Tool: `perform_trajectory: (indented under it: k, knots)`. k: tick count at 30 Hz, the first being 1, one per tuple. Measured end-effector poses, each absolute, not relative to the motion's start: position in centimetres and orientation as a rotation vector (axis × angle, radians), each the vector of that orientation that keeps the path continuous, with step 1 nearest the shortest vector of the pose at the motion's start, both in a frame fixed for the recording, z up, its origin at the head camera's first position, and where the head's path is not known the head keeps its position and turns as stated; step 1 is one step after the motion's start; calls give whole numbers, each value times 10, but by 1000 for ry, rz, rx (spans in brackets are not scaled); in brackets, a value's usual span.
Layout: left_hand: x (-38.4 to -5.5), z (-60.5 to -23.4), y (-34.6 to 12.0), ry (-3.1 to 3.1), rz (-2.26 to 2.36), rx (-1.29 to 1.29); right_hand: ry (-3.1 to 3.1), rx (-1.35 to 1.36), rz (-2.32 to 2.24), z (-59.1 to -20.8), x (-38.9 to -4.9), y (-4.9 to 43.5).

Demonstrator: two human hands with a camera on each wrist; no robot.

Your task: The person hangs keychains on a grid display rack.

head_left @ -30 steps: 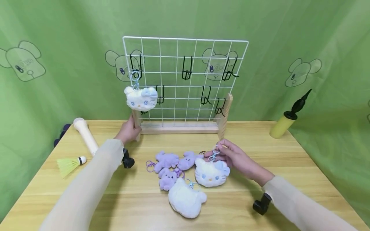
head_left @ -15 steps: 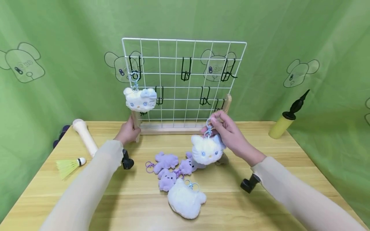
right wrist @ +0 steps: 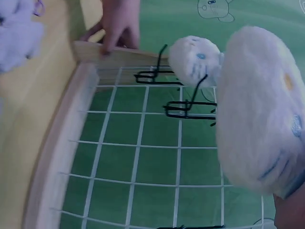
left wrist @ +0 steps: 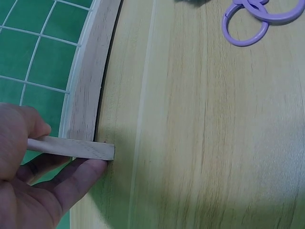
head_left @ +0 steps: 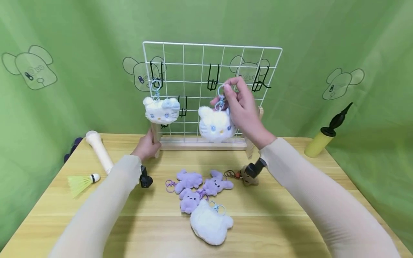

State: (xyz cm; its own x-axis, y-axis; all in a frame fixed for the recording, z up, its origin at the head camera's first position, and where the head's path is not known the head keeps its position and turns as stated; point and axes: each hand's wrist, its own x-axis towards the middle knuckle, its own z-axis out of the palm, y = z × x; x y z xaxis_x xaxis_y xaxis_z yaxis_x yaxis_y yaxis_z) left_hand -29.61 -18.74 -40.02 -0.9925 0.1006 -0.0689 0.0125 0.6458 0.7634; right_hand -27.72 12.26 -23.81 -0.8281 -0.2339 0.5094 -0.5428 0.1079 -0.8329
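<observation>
In the head view my left hand (head_left: 146, 146) grips the left wooden side piece of a white wire grid rack (head_left: 213, 45). The left wrist view shows the thumb and fingers around that wooden piece (left wrist: 90, 149). My right hand (head_left: 243, 107) pinches the light-blue ring (head_left: 221, 90) of a white plush cat keychain (head_left: 215, 125), held up in front of the grid. A matching plush keychain (head_left: 161, 111) hangs from the upper left hook (head_left: 157, 73). The black upper middle hook (head_left: 213, 79) is just left of my right hand.
Purple plush keychains (head_left: 189, 180), a face-down white plush keychain (head_left: 210, 224) and a brown plush keychain (head_left: 247, 178) lie on the table (head_left: 155, 233). A shuttlecock (head_left: 82, 183) and a pale stick (head_left: 99, 151) lie left. A yellow hand pump (head_left: 317, 143) stands right.
My right hand has lifted the white plush cat keychain off the tabletop, up and leftward to the grid, uncovering the brown keychain. The left hand has stayed on the rack.
</observation>
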Motion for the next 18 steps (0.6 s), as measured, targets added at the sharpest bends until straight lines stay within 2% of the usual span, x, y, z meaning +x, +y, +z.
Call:
perform_trajectory:
  k: [6, 18]
  knots:
    - [-298, -401, -188, 2758, 1276, 94, -2111, 728, 1794, -229, -293, 107]
    - [-298, -401, -189, 2760, 1260, 95, -2220, 597, 1756, -245, -321, 103]
